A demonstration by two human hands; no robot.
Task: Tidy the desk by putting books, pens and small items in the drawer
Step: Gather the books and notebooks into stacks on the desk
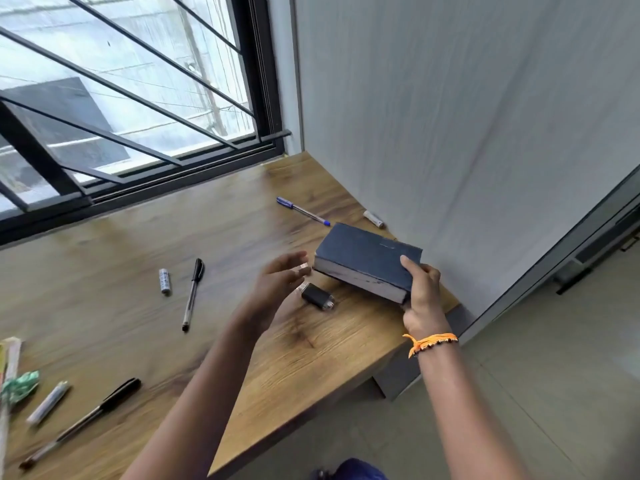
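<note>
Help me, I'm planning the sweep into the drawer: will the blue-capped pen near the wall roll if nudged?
Probably: the blue-capped pen has a slim round barrel lying flat on the smooth desk. Its cap clip may stop it. It looks light and stiff.

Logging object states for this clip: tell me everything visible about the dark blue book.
The dark blue book is a thick, closed volume with a worn, plain cover and pale, slightly soiled page edges. It is tilted, its near corner lifted above the wooden desk close to the wall. The right hand holds that corner, thumb on the cover. The left hand is open beside it, not touching.
</note>
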